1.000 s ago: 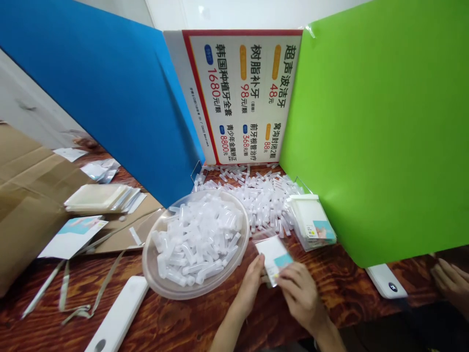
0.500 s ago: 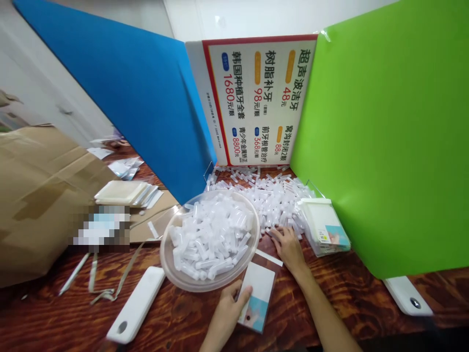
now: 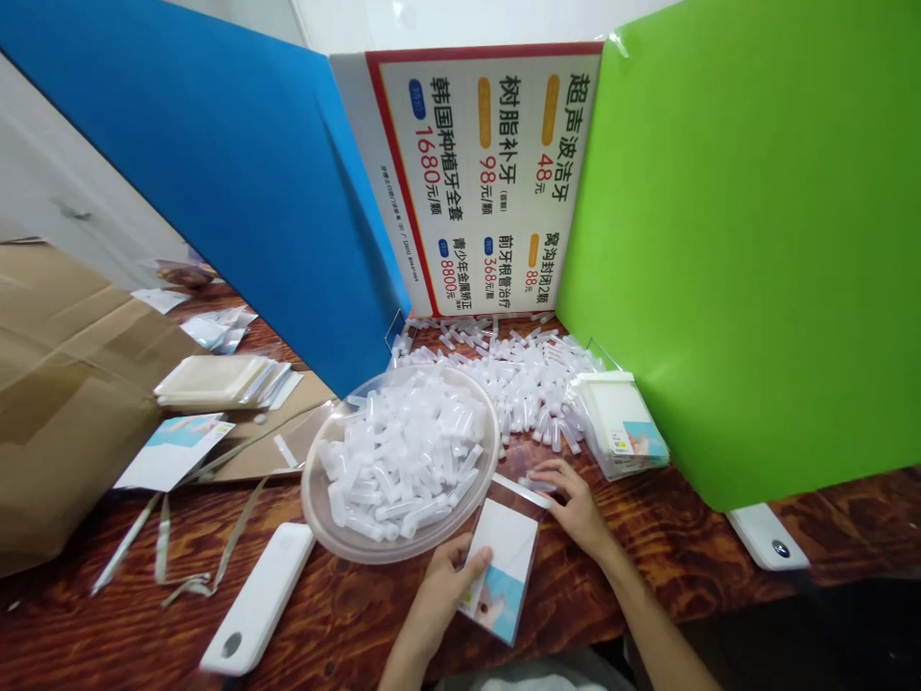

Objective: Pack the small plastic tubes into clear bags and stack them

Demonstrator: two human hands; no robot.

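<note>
My left hand (image 3: 444, 579) grips the near left edge of a small clear bag holding a white and blue card (image 3: 504, 566), which lies on the wooden table (image 3: 648, 537). My right hand (image 3: 572, 504) rests just beyond the bag's open end, fingers curled around a small clear tube (image 3: 538, 485). A round clear bowl (image 3: 407, 461) heaped with clear plastic tubes stands to the left of the bag. More loose tubes (image 3: 518, 379) lie piled behind it.
Blue (image 3: 237, 182) and green (image 3: 748, 240) partitions and a printed sign (image 3: 489, 182) wall in the space. A stack of bagged cards (image 3: 623, 427) lies at right. At left lie a cardboard box (image 3: 64, 384), card stacks (image 3: 216, 381), a white power bank (image 3: 259, 600) and strips.
My right hand has drawn back from the loose tube pile toward the bag's open end with a tube in its fingers. My left hand still holds the bag.
</note>
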